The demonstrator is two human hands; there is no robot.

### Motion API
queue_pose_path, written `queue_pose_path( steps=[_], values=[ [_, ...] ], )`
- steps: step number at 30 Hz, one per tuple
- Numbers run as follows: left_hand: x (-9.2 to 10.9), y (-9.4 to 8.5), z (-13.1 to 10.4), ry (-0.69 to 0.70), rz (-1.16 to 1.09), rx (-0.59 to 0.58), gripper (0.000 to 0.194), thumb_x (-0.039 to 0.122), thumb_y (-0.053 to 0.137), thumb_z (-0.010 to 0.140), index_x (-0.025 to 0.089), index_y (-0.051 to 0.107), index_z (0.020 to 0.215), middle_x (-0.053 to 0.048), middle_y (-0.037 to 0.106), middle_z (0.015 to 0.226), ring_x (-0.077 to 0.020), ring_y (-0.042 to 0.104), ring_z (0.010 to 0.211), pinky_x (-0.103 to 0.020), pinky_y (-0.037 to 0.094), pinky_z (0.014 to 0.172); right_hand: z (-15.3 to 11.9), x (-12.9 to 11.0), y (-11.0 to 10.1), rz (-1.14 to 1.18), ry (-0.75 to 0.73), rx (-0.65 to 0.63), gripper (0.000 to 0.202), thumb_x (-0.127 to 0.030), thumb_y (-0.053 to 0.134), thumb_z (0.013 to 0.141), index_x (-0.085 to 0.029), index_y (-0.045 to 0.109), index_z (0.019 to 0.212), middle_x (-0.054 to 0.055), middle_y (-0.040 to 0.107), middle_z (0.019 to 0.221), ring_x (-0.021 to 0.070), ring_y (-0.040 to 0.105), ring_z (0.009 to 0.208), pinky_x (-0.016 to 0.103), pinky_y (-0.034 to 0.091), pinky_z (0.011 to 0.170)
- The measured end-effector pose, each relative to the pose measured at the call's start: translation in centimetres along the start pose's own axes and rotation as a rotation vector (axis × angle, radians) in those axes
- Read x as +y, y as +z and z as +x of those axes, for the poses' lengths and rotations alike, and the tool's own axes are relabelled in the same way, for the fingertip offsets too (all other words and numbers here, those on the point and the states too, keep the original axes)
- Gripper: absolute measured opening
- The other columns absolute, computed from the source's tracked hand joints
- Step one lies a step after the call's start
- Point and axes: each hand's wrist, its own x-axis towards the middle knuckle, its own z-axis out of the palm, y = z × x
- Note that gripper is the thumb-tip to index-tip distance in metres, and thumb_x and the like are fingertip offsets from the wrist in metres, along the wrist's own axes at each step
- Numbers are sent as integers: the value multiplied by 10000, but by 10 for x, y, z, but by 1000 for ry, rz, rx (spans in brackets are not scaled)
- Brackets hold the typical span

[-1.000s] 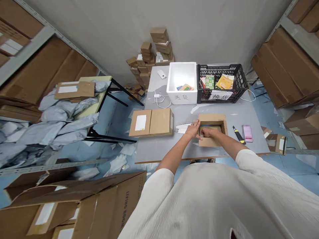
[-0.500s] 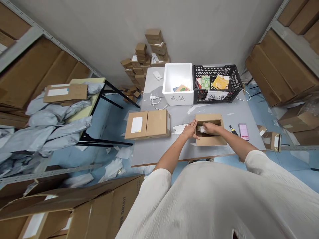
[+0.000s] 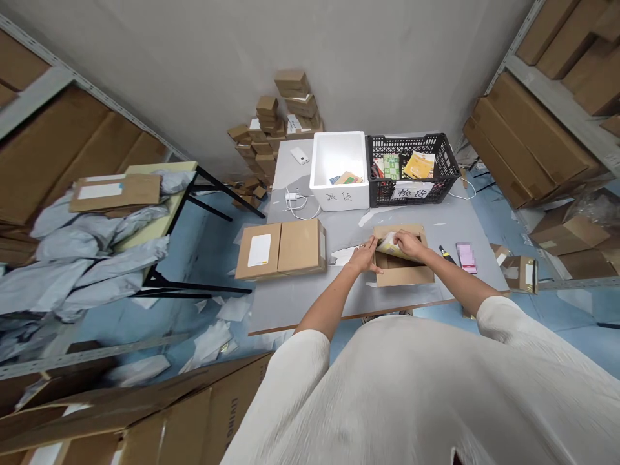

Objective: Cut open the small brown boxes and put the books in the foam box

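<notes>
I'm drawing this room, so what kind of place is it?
Likely a parcel storeroom: small cartons piled by the wall, grey mailing bags heaped on a side table, boxes on shelves.

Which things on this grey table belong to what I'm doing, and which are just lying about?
In use:
Open cardboard box, left hand at its edge
Yellow-and-white packet, in the right hand

Apparently idle:
Black-and-yellow tool
Pink phone-like item
White phone-like item
White charger
</notes>
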Motion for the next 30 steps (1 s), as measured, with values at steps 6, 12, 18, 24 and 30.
queue_pose_path(
  steps=[6, 12, 18, 24, 30],
  values=[
    [1, -2, 0, -8, -3, -5, 1634, 753, 975, 628, 318, -67, 1809, -143, -81, 1881, -521, 260, 1679, -578, 349, 1306, -3, -8, 9, -110, 39, 25, 217, -222, 715, 900, -197, 652, 1106, 146, 733, 1153, 312, 675, 1039, 393, 525, 968],
    [1, 0, 1, -24, 12, -1, 1642, 739, 981, 626, 302, -71, 1808, -152, -95, 1878, -529, 264, 1674, -589, 347, 1308, -10, -9, -1, -54, 48, 49, 576, -168, 645, 933, -190, 541, 1500, 166, 695, 1474, 324, 674, 1271, 408, 519, 1074],
    [1, 0, -1, -36, -3, 12, 1646, 787, 954, 622, 303, -84, 1804, -176, -96, 1874, -527, 227, 1688, -593, 333, 1311, -19, -2, -34, -36, 110, 75, 406, -212, 617, 947, -163, 687, 1344, 166, 752, 1365, 336, 677, 1258, 430, 522, 1107],
    [6, -4, -6, -53, 30, 6, 1627, 794, 942, 635, 272, -58, 1808, -204, -83, 1868, -527, 226, 1689, -568, 342, 1305, -23, 10, -70, 126, 134, 261, 395, -290, 629, 957, -191, 683, 1335, 128, 775, 1307, 340, 690, 1176, 445, 561, 1051],
    [10, -9, -5, -94, 64, -25, 1620, 797, 924, 650, 240, -68, 1803, -223, -83, 1862, -529, 199, 1694, -577, 334, 1311, -24, 37, -128, 244, -2, 541, 499, -467, 602, 1036, -176, 616, 1441, 122, 731, 1367, 324, 681, 1216, 459, 556, 1093]
  ],
)
